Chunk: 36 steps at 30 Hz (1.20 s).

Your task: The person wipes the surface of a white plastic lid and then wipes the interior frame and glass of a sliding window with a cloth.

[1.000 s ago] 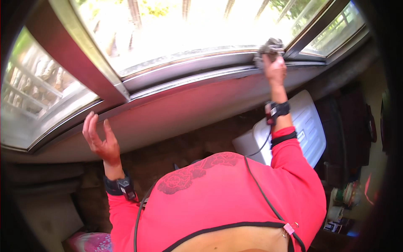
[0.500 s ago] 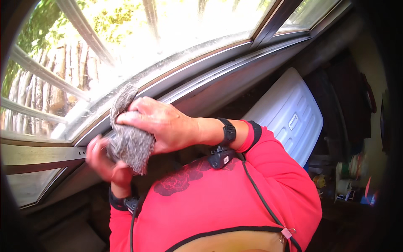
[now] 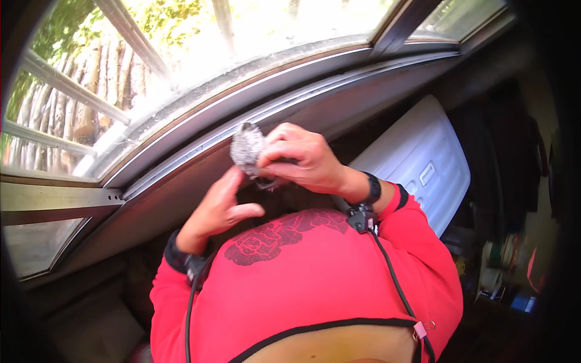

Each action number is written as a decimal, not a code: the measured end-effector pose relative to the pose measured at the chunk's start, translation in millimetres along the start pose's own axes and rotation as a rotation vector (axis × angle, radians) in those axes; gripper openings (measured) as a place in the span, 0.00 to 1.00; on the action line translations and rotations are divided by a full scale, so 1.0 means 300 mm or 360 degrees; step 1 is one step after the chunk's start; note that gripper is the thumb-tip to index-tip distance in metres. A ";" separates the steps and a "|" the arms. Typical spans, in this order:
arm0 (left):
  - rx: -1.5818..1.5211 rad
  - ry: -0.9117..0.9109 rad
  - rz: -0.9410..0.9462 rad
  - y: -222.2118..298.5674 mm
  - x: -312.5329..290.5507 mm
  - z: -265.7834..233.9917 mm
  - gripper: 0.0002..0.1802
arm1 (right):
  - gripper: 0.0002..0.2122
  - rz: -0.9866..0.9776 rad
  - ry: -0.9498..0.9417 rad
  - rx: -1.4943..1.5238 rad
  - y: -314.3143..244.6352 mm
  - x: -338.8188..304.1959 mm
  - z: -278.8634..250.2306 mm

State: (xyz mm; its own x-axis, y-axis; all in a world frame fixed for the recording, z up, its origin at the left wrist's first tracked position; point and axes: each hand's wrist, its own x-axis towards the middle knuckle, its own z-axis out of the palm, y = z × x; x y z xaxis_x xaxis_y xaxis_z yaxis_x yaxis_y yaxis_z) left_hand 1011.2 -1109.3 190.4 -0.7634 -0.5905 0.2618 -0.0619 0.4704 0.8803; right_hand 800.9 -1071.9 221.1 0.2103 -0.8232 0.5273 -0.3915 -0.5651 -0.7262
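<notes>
A grey, fuzzy cloth (image 3: pixel 247 148) is bunched up in front of me, just short of the window sill. Its lower end is pinched between the thumb and fingers of my right hand (image 3: pixel 302 158). My left hand (image 3: pixel 219 209) is beside it on the left, fingers stretched out together and thumb apart. The fingertips of that hand come right up to the lower edge of the cloth; whether they touch it I cannot tell. Part of the cloth is hidden behind my right fingers.
A sliding window with a metal track (image 3: pixel 212 142) runs across in front, with bars (image 3: pixel 91 97) outside its glass. To the right stands a large white plastic lid or panel (image 3: pixel 417 163). Small items (image 3: pixel 496 272) lie in shadow at far right.
The cloth and both hands have moved right, away from the window's left part. The cloth is bunched smaller now. My left hand, blurred before beneath it, now shows its fingers straight.
</notes>
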 end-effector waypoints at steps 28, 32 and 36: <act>-0.1305 0.0724 -0.0234 0.026 -0.157 -0.094 0.09 | 0.15 0.0819 -0.0047 0.1445 0.101 -0.173 -0.052; -0.1202 0.0541 -0.0275 0.093 -0.117 -0.087 0.07 | 0.25 0.0988 -0.0621 0.0936 0.078 -0.172 0.060; -0.0968 0.0152 -0.0398 0.129 -0.152 -0.175 0.08 | 0.10 0.0866 -0.1226 -0.1022 0.135 -0.239 0.146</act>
State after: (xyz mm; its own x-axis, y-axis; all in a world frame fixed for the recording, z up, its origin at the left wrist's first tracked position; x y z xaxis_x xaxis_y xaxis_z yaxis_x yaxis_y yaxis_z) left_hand 1077.4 -1098.6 233.3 -0.7109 -0.7026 0.0299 0.1656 -0.1260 0.9781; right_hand 809.1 -1038.1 134.5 0.2793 -0.8900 -0.3604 -0.9384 -0.1735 -0.2989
